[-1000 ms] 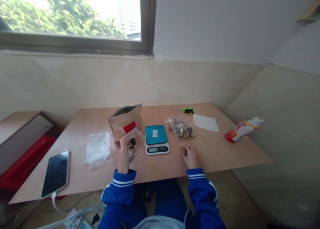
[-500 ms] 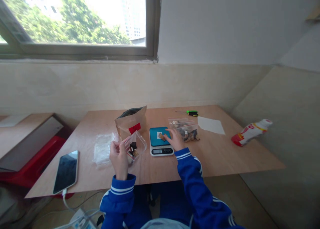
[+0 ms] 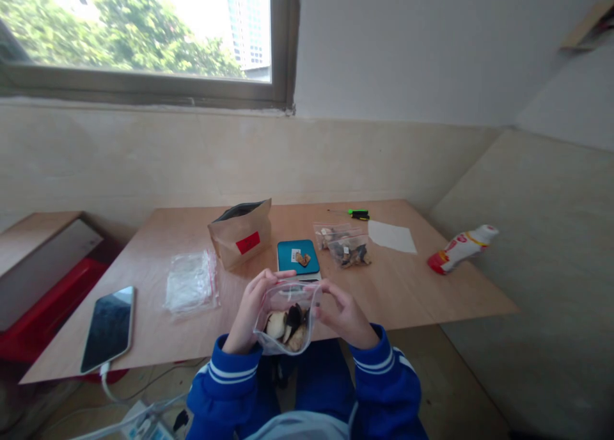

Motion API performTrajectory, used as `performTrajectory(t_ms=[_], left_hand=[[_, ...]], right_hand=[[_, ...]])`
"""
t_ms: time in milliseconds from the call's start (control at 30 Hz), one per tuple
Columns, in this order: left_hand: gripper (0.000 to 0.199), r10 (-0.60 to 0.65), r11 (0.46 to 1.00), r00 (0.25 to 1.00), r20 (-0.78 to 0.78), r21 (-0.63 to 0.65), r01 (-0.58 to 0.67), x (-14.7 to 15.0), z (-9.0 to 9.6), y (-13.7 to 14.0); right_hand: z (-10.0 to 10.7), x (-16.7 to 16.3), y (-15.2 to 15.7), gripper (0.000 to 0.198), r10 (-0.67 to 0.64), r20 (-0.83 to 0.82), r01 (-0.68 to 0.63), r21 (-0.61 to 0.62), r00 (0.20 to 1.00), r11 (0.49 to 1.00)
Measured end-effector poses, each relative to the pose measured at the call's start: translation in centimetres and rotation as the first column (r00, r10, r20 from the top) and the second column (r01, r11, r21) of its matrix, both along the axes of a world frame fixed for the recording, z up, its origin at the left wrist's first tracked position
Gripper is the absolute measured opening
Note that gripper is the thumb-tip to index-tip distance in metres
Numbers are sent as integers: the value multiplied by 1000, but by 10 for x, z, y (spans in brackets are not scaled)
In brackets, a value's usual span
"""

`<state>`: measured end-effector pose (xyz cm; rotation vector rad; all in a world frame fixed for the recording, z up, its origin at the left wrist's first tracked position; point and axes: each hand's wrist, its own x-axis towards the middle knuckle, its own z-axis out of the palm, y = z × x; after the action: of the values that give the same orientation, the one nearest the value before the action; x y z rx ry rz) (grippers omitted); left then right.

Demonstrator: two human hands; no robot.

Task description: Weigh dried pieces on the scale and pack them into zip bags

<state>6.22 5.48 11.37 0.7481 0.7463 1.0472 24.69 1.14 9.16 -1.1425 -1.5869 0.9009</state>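
Between my hands is a clear zip bag (image 3: 283,345) with dried mushroom pieces (image 3: 288,325) inside, pale and dark. My left hand (image 3: 250,309) grips its left edge, and my right hand (image 3: 346,315) pinches the right edge near the top. The bag's mouth stands wide. Just beyond it lies a kitchen scale (image 3: 286,265) with a blue plate, its front partly hidden by the bag and hands. On the plate rest a small brown dried piece (image 3: 303,259) and a white label (image 3: 293,255).
A brown paper pouch (image 3: 228,243) stands behind the scale's left. Empty clear bags (image 3: 189,283) and a phone (image 3: 109,328) lie left. Filled zip bags (image 3: 354,253), screwdrivers (image 3: 359,214), white paper (image 3: 393,236) and a red-white bottle (image 3: 460,249) are right.
My right hand has left the piece on the scale and taken the zip bag's right side. The bag has moved right and nearer to me, with its mouth spread wider.
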Motion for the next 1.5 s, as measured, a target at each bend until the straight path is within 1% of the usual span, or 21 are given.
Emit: performTrajectory(t_ms=[33,100,133,200,233,267,300,367,433,500,633,800,933,1000,1067,1200,1267,1367,1500], left_hand=[[25,-21,1000,1000,-3,7,21,0,-2,-1],[35,-68,997,998,-1,42,68,-3,-7,-3],[44,-91,994,996,7,58,90,-7,-10,-3],[63,-126,989,991,32,79,123,-14,-16,-3],[67,-132,988,991,35,86,129,-17,-19,-4],[66,-119,988,993,21,105,117,-19,-22,-5],[61,-88,987,996,-13,136,89,-20,-24,-6],[46,30,974,994,-106,229,-5,-20,-25,-8],[31,164,942,969,-186,320,-99,-17,-25,-10],[24,255,914,939,-232,375,-155,-14,-23,-12],[23,349,885,884,-309,418,-204,-12,-19,-16],[24,402,867,841,-361,446,-223,-14,-21,-20],[23,513,823,800,-312,444,-355,-14,-22,-18],[23,529,815,799,-284,432,-386,-13,-21,-17],[22,513,822,814,-273,427,-376,-12,-20,-17],[23,434,857,860,-268,417,-303,-12,-17,-16],[24,394,874,880,-263,404,-271,-13,-18,-16],[25,378,884,883,-280,391,-255,-14,-19,-16],[21,443,849,843,-304,446,-285,-13,-19,-16]], right_hand=[[3,-2,0,27,-50,-7,50,13,999,999],[4,-5,1,24,-193,-84,196,27,978,980],[3,-6,2,25,-272,-150,278,22,951,960],[0,-8,4,28,-404,-285,420,-6,869,907],[-1,-9,5,30,-451,-331,470,-24,829,882],[-3,-9,6,31,-484,-359,504,-41,798,863],[-5,-9,6,32,-505,-375,525,-55,777,849],[-7,-10,7,34,-524,-394,536,-89,755,839],[-8,-11,6,35,-509,-411,506,-126,756,853],[-9,-13,4,37,-478,-421,458,-155,771,875],[-8,-17,0,38,-434,-393,410,-148,811,900],[-6,-16,-2,35,-436,-309,437,-70,845,897],[-4,-12,-3,33,-434,-295,451,-13,851,892],[-3,-11,-3,32,-431,-293,448,-9,853,894],[-2,-10,-3,31,-429,-287,443,-16,857,896],[-3,-7,-3,27,-409,-282,425,-3,868,905],[-4,-5,-4,25,-414,-266,434,18,871,901],[-5,-3,-5,23,-456,-218,478,59,863,876],[-7,-2,-6,23,-511,-227,544,111,829,832]])
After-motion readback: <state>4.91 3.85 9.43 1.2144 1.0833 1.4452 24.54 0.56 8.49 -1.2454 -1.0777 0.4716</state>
